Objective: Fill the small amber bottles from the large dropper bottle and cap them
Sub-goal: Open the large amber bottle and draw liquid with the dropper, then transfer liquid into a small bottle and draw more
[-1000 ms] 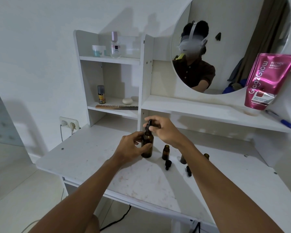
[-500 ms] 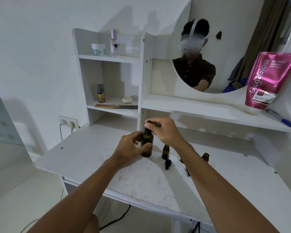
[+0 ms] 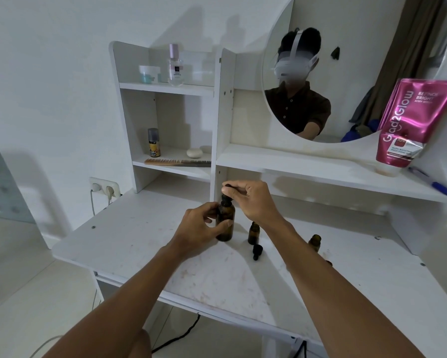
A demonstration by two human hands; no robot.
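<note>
The large dropper bottle (image 3: 225, 223) stands upright on the white desk (image 3: 129, 228); the left hand (image 3: 201, 228) wraps its amber body, thumb across the front, fingers curled behind; the right hand (image 3: 251, 200) pinches the black dropper bulb (image 3: 227, 187) above its neck between thumb and forefinger; just right of the big bottle stands one small amber bottle (image 3: 254, 232), a loose black dropper cap (image 3: 256, 251) lying before it; another small bottle (image 3: 314, 242) stands farther right.

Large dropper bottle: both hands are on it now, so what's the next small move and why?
Probably lift the dropper cap straight out with the right hand: its fingers pinch the top while the left hand steadies the large dropper bottle, and an open small amber bottle stands beside it.
</note>
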